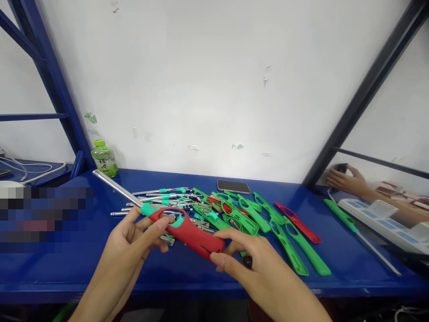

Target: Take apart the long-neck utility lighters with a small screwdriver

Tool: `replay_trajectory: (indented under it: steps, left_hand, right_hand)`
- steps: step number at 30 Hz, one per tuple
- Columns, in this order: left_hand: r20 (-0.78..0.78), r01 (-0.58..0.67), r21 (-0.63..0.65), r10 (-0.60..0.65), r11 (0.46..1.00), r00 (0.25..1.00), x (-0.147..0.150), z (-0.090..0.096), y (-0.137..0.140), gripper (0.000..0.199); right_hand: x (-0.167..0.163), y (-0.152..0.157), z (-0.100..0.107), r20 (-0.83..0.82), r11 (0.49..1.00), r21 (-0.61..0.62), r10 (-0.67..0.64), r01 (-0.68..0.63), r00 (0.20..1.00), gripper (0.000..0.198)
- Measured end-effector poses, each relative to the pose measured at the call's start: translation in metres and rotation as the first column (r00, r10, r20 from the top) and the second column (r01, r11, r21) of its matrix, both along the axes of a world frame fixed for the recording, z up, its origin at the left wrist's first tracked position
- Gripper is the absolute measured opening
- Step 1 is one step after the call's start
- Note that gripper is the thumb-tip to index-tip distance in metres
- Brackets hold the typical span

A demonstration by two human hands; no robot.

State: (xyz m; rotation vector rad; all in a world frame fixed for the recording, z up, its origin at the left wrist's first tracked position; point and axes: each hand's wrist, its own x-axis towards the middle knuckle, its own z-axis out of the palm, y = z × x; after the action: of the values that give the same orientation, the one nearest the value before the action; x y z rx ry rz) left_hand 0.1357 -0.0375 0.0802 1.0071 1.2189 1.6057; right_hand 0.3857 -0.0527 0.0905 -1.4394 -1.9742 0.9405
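Note:
A long-necked gas lighter (197, 239) with a red handle, teal trigger and collar and a silver tube is held up between both hands. My left hand (134, 246) is closed around its front part, thumb by the trigger, the tube pointing to the upper left. At the handle's rear end, my right hand (248, 259) pinches it between thumb and fingers. Behind the hands lie several silver lighter tubes (157, 197) with teal parts. Beside them is a heap of green handle shells (258, 214). A dark round knob (247, 261) shows by my right hand, partly hidden.
A red handle shell (298, 223) lies at the right of the heap. Farther right is a green lighter (342, 214). A phone (233, 186) lies near the wall, a green bottle (104, 158) at back left. Another person's hand (346, 179) is beyond the right post, near a white power strip (382, 219).

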Motion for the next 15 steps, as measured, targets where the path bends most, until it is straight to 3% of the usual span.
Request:
replay_trajectory:
  steps: [5, 8, 12, 15]
  left_hand:
    - [0.001, 0.055, -0.033, -0.055, 0.998, 0.998, -0.004, -0.009, -0.001, 0.053]
    - [-0.014, 0.156, -0.072, -0.157, 0.985, 0.987, -0.006, -0.012, -0.004, 0.049]
    - [0.18, 0.34, -0.1, -0.319, 0.935, 0.93, -0.005, -0.005, -0.011, 0.039]
    - [0.184, 0.335, -0.119, -0.311, 0.935, 0.932, -0.004, -0.003, -0.01, 0.035]
  right_hand:
    - [0.003, 0.005, 0.001, -0.059, 0.995, 0.074, -0.059, 0.063, 0.996, 0.02]
    - [0.007, 0.005, -0.002, -0.055, 0.978, 0.166, -0.119, 0.127, 0.991, 0.013]
    - [0.011, 0.006, -0.006, -0.067, 0.941, 0.266, -0.199, 0.21, 0.978, 0.013]
    - [0.013, 0.006, -0.007, -0.04, 0.928, 0.293, -0.228, 0.23, 0.973, 0.021]
